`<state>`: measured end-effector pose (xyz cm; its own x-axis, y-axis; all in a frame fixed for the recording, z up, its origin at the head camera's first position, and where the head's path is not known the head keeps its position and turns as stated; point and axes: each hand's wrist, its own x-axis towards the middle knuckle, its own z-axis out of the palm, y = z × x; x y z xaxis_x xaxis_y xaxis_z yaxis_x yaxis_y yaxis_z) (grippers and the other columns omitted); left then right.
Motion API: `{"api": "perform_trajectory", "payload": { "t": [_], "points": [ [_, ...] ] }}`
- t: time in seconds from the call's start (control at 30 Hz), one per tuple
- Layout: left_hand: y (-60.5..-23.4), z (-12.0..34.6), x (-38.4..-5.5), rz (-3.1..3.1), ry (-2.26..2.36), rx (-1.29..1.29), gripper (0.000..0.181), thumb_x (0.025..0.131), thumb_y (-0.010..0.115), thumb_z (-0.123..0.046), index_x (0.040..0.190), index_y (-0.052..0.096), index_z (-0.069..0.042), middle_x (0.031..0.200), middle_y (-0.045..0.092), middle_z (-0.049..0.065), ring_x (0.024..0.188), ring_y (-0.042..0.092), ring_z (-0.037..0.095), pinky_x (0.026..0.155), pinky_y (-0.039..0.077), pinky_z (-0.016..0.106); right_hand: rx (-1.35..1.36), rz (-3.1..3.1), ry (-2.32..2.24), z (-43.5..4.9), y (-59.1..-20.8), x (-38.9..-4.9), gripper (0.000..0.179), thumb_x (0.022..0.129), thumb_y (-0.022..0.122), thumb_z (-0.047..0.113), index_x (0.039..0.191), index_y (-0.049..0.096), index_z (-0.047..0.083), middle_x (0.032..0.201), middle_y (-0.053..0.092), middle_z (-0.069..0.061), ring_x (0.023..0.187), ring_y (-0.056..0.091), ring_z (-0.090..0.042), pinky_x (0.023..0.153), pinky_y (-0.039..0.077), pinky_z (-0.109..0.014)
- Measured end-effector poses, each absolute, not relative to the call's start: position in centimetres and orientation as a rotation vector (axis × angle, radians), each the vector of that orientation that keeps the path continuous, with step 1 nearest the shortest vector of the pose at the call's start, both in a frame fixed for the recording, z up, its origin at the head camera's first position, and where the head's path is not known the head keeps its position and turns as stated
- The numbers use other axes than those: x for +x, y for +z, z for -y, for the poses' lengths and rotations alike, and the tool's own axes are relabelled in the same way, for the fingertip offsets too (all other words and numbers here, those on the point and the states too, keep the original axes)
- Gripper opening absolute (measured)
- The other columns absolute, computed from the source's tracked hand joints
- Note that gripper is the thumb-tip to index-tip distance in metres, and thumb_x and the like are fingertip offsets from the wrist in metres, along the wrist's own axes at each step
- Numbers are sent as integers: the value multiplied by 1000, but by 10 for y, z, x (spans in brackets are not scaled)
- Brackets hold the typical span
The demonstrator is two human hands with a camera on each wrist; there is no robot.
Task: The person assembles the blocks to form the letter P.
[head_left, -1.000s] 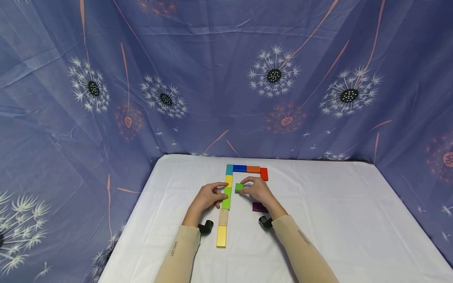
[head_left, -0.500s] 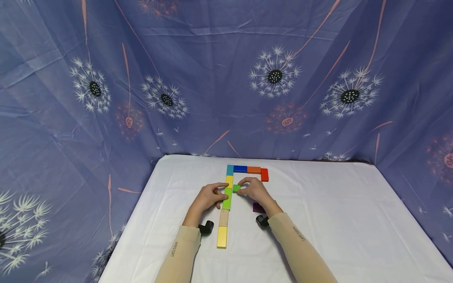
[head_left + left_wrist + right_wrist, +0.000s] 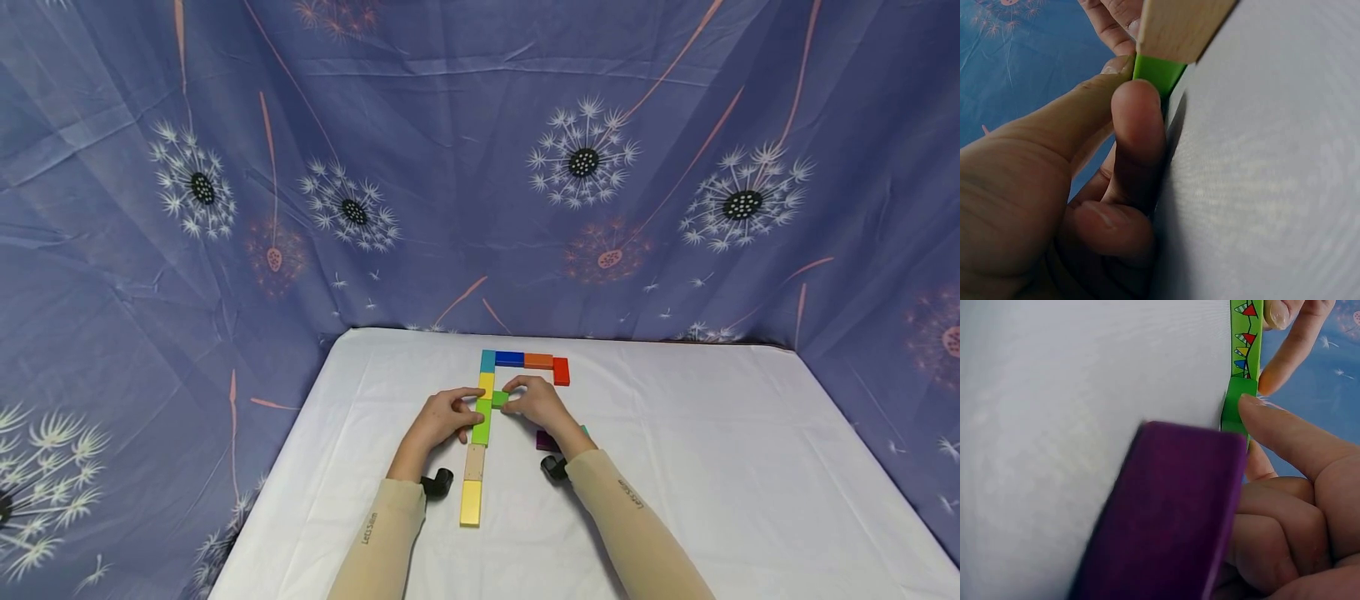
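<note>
My right hand [image 3: 542, 402] pinches a small green block [image 3: 499, 400] between thumb and index finger. That block meets the right side of an upright row, near where a yellow block [image 3: 487, 383] joins a light green block [image 3: 482, 425]. My left hand [image 3: 439, 414] lies at the row's left side, its index fingertip on the yellow block and its thumb on the light green one. In the right wrist view, the light green block [image 3: 1246, 344] shows printed bunting, and the green block [image 3: 1239, 403] touches its end. A wooden block [image 3: 1179, 28] looms large in the left wrist view.
Teal [image 3: 488, 361], blue [image 3: 509, 359], orange [image 3: 538, 361] and red [image 3: 561, 372] blocks continue the row's top. A gold block [image 3: 470, 503] ends it below. A purple block [image 3: 547, 441] lies under the right wrist, with a teal piece [image 3: 584, 431] partly hidden behind. White cloth [image 3: 712, 467] covers the table.
My right hand has moved left with the green block, closing the gap to the row. My left hand has stayed in place. More of the teal piece shows by the right wrist.
</note>
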<state>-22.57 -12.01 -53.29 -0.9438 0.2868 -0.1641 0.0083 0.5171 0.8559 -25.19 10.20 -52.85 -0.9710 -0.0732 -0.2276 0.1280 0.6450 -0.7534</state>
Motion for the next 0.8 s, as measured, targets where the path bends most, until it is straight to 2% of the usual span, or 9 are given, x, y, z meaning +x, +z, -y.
{"api": "perform_trajectory", "payload": {
  "t": [0.2, 0.47, 0.67, 0.8],
  "points": [
    [-532, 120, -224, -2478, 1397, 268, 51, 97, 79, -25, 146, 66, -23, 80, 73, 0, 51, 65, 13, 62, 46, 30, 45, -2618, -1237, -102, -529, -251, 31, 84, 88, 21, 114, 79, 18, 145, 65, -15, 121, 58, -33, 113, 44, -63],
    [-533, 119, -224, -2475, 1395, 256, 50, 97, 79, -26, 146, 66, -23, 82, 73, 1, 51, 66, 14, 65, 48, 31, 19, -2630, -1247, -106, -528, -248, 47, 83, 90, 25, 127, 75, 18, 152, 61, -17, 132, 56, -36, 117, 41, -64],
    [-534, 120, -225, -2492, 1374, 256, 51, 97, 79, -27, 146, 66, -24, 82, 73, 0, 51, 65, 14, 61, 46, 30, 51, -2599, -1303, -112, -521, -243, 50, 86, 88, 28, 133, 73, 19, 156, 57, -17, 133, 55, -36, 115, 43, -63],
    [-534, 120, -225, -2494, 1377, 253, 52, 96, 80, -27, 146, 66, -24, 82, 73, 1, 52, 65, 14, 56, 43, 28, 90, -2570, -1359, -117, -516, -240, 49, 88, 86, 30, 135, 72, 22, 154, 59, -15, 130, 60, -37, 112, 45, -63]
  ]
}}
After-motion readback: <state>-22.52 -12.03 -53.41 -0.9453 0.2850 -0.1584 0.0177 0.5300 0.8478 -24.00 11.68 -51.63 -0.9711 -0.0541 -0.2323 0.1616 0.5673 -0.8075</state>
